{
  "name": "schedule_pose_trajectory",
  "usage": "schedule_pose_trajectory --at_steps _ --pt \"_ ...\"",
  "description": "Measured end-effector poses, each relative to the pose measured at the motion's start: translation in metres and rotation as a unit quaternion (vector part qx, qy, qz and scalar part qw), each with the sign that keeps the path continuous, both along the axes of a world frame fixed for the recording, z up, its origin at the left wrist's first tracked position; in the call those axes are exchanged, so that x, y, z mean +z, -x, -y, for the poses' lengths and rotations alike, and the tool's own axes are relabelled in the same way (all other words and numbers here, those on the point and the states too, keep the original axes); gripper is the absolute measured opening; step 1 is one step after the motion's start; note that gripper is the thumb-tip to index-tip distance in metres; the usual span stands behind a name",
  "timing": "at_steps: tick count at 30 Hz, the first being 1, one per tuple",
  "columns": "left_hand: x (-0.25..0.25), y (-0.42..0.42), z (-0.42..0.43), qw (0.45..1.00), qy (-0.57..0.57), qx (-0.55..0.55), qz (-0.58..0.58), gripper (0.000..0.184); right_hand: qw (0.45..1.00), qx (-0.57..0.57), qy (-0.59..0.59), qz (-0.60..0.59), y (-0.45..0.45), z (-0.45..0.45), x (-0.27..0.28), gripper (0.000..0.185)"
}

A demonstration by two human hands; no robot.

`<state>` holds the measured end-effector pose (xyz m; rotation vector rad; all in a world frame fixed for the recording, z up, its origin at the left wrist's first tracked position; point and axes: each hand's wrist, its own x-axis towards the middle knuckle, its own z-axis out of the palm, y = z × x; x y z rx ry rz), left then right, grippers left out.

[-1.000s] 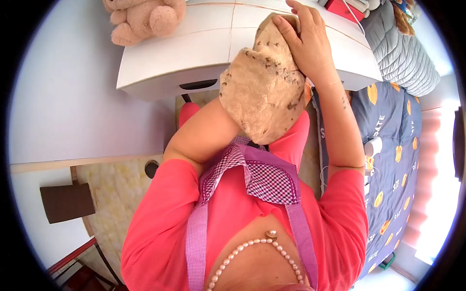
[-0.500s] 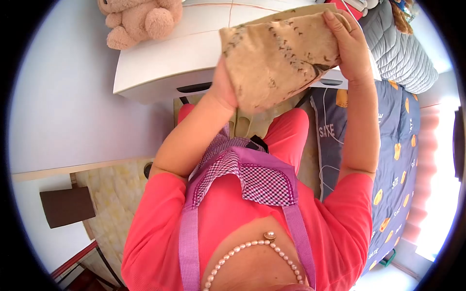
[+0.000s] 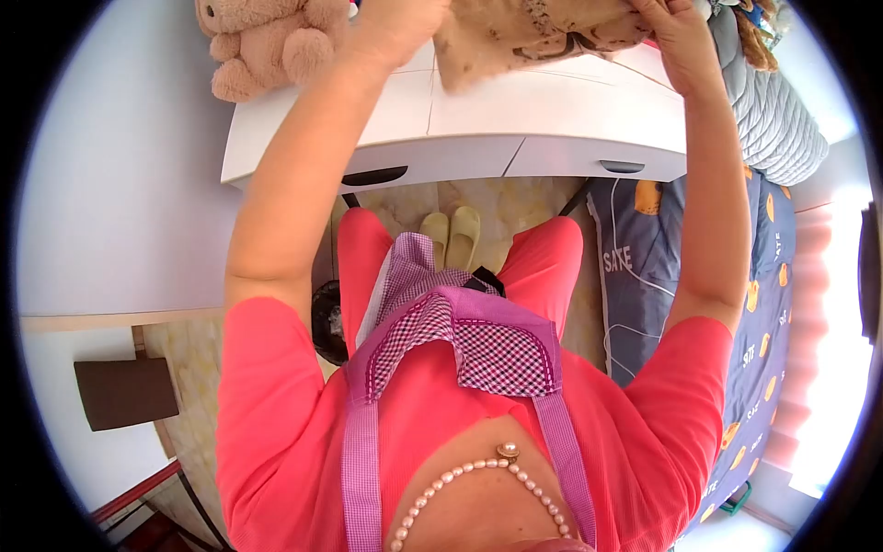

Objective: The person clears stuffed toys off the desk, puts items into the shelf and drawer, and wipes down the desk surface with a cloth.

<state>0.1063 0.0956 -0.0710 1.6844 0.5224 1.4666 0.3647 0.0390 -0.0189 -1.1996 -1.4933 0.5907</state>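
Note:
A tan folded cloth [image 3: 533, 41] with a dark brown print is held up over the white desk, its upper part cut off by the top of the view. At its left edge my left hand [image 3: 400, 28] is closed on it, the fingers partly out of view. My right hand [image 3: 681, 41] grips the right end, thumb and fingers pinching the edge. The lower left corner of the cloth hangs loose and looks blurred.
Below the hands is a white desk [image 3: 386, 110] with drawers. A plush toy [image 3: 276, 46] sits at its left. To the right are a bed with a dark patterned cover [image 3: 717, 276] and a grey quilted roll [image 3: 782, 110]. A black bin [image 3: 327, 322] stands by my leg.
Both hands have moved up and away from me with the cloth, my left hand swinging forward. More of the desktop and the drawer fronts shows now.

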Motion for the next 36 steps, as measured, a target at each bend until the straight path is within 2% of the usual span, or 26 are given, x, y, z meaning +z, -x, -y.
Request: schedule_pose_trajectory --at_steps 2,5,6,9,10,12,13,14,16,17,19,20,22,24,26,28,30,33,34,36 --pt "0.018 0.012 0.014 0.998 -0.044 -0.010 -0.041 0.016 1.000 0.015 -0.026 -0.003 0.005 0.014 0.011 0.017" --pt "0.033 0.021 0.026 0.998 -0.001 -0.050 -0.022 0.020 0.990 0.076 -0.107 0.047 -0.014 0.016 0.016 0.016" --pt "0.040 0.026 0.028 0.993 0.036 -0.106 -0.033 0.021 0.991 0.067 -0.080 0.084 -0.008 0.025 0.026 0.018" --pt "0.047 0.039 0.020 0.945 0.156 -0.284 -0.044 0.025 0.984 0.153 0.071 -0.057 0.015 0.034 0.035 0.023" --pt "0.040 0.037 0.004 0.914 0.199 -0.352 -0.036 0.025 0.985 0.093 0.068 -0.127 0.029 0.035 0.029 0.029" --pt "0.022 0.029 -0.010 0.883 0.295 -0.366 0.004 0.027 0.947 0.070 0.168 -0.267 0.040 0.038 0.027 0.032" --pt "0.014 0.015 -0.009 0.884 0.347 -0.312 0.036 0.028 0.916 0.060 0.216 -0.333 0.042 0.037 0.026 0.034" --pt "0.011 0.002 -0.008 0.879 0.397 -0.256 0.068 0.029 0.923 0.120 0.187 -0.314 0.040 0.036 0.021 0.036" --pt "0.031 -0.001 0.034 0.862 0.364 -0.337 0.104 0.033 0.923 0.233 0.129 -0.277 0.032 0.035 0.004 0.041" --pt "0.037 -0.003 0.050 0.849 0.348 -0.377 0.121 0.035 0.914 0.327 0.114 -0.209 0.045 0.039 -0.001 0.055" --pt "0.035 -0.014 0.054 0.799 0.318 -0.486 0.158 0.038 0.955 0.284 0.036 0.073 0.058 0.048 -0.007 0.075" --pt "0.034 -0.017 0.056 0.769 0.300 -0.537 0.176 0.039 0.950 0.232 -0.029 0.209 0.066 0.053 -0.008 0.086" --pt "0.045 -0.016 0.063 0.804 0.272 -0.497 0.180 0.040 0.912 0.110 -0.177 0.352 0.079 0.055 -0.013 0.095" --pt "0.056 -0.013 0.071 0.828 0.285 -0.449 0.180 0.041 0.962 0.196 -0.064 0.176 0.072 0.049 -0.015 0.092" --pt "0.052 -0.009 0.063 0.837 0.308 -0.421 0.166 0.044 0.959 0.281 0.000 -0.038 0.062 0.044 -0.024 0.083" --pt "0.042 -0.006 0.049 0.845 0.322 -0.402 0.144 0.044 0.976 0.141 0.094 0.138 0.066 0.068 0.011 0.078" --pt "0.035 -0.005 0.039 0.853 0.354 -0.363 0.123 0.044 0.978 0.107 0.137 -0.120 0.025 0.028 -0.030 0.032" --pt "0.009 0.004 0.013 0.883 0.340 -0.296 0.133 0.043 0.968 0.069 0.184 -0.157 -0.046 -0.003 -0.045 0.045" --pt "0.008 0.007 0.013 0.891 0.337 -0.273 0.138 0.041 0.974 0.044 0.166 -0.150 -0.057 -0.007 -0.042 0.050" --pt "0.004 0.013 0.015 0.903 0.334 -0.227 0.144 0.037 0.999 0.000 0.044 -0.031 -0.067 -0.012 -0.037 0.051"
